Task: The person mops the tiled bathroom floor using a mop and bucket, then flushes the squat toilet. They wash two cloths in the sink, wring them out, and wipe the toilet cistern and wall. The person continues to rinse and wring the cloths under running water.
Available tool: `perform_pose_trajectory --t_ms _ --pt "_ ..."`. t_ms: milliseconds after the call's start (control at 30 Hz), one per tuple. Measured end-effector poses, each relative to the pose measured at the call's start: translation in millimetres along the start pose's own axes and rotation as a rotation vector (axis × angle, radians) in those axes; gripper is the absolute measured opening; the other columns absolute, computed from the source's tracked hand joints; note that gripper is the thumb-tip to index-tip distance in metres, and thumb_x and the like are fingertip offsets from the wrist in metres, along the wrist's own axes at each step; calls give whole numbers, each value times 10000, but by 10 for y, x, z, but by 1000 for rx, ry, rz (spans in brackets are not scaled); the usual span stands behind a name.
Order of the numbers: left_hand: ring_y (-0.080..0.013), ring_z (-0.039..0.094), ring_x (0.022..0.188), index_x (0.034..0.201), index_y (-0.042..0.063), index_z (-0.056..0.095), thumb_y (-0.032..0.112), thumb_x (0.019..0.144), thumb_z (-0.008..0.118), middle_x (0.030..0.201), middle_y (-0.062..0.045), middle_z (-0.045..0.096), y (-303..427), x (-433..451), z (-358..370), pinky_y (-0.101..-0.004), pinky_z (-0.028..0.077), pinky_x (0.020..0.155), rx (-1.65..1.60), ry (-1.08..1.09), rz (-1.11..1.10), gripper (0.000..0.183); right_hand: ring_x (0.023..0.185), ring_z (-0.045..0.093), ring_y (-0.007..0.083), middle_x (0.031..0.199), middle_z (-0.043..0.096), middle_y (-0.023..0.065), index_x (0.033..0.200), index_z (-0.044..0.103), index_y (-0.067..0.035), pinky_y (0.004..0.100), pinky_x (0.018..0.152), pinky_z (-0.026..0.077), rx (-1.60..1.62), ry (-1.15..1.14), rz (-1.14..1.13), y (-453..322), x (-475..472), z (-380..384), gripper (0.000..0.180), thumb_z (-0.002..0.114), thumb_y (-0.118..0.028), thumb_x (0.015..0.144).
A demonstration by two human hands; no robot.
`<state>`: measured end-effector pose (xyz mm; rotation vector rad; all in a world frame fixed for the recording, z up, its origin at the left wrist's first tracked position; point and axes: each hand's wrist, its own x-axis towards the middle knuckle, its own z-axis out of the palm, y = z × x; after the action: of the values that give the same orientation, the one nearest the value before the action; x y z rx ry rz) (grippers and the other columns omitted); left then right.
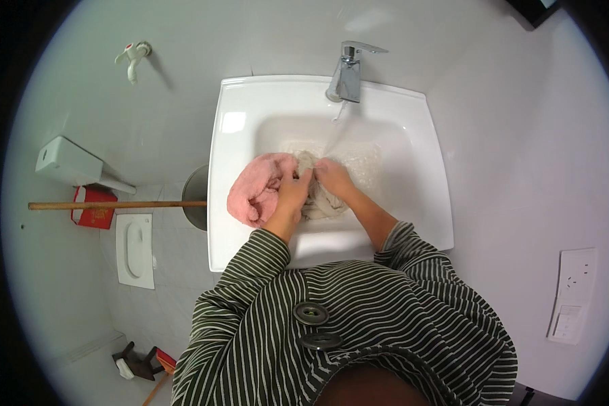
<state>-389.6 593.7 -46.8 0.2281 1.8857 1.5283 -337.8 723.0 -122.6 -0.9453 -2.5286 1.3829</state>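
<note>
Both hands are down in a white ceramic washbasin, gripping a wet whitish-grey cloth between them. My left hand pinches the cloth's raised part, thumb and fingers together. Close beside it, my right hand is closed on the same cloth, its fingertips partly hidden. A fluffy pink towel is bunched over the basin's left side, against my left wrist. From the chrome single-lever tap a thin stream of water runs into the basin, where shallow, rippled water surrounds the cloth.
Left of the basin, a wooden pole juts out over a grey bucket. A squat toilet is set in the tiled floor, near a red box and a white cistern. Wall fittings include a white tap and a socket panel.
</note>
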Motion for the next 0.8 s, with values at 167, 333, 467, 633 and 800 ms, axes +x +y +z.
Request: perform_pose_trajectory --t_ms 167,333,467,633,800 --pt "-173 399 1038 1121 57 435 269 835 481 1117 -89 468 62 36 0 -277 300 882 -77 -64 -68 359 790 565 302 821 605 123 859 590 -83 372 708 438 303 263 -113 -289 -10 -745 199 498 -228 760" --pt "-164 394 1029 1135 66 401 269 844 468 1106 -95 481 -76 160 -33 -293 312 874 -98 -173 -61 361 930 517 313 992 557 145 985 539 -94 390 766 427 -471 319 135 411 65 -1278 316 501 -320 767" --pt "-240 314 1147 1253 118 285 397 818 475 1230 -136 379 -15 5 150 -422 270 920 -194 -291 -137 551 1018 472 301 1092 497 182 1103 474 -83 362 818 409 -494 377 152 648 56 -554 484 596 -345 714" --pt "-311 266 1198 1288 182 257 644 758 317 1310 -99 299 72 -46 123 -541 238 915 -523 -314 -643 706 919 524 265 1020 539 179 1076 497 -84 307 783 404 489 -24 111 -357 -199 -194 465 592 -336 697" --pt "-237 448 1029 1156 147 428 642 766 351 1152 -49 473 7 101 201 -413 368 839 -852 -335 -408 636 913 500 265 1016 497 135 991 499 -91 351 761 401 206 297 -162 -897 -427 -315 281 528 -258 767"
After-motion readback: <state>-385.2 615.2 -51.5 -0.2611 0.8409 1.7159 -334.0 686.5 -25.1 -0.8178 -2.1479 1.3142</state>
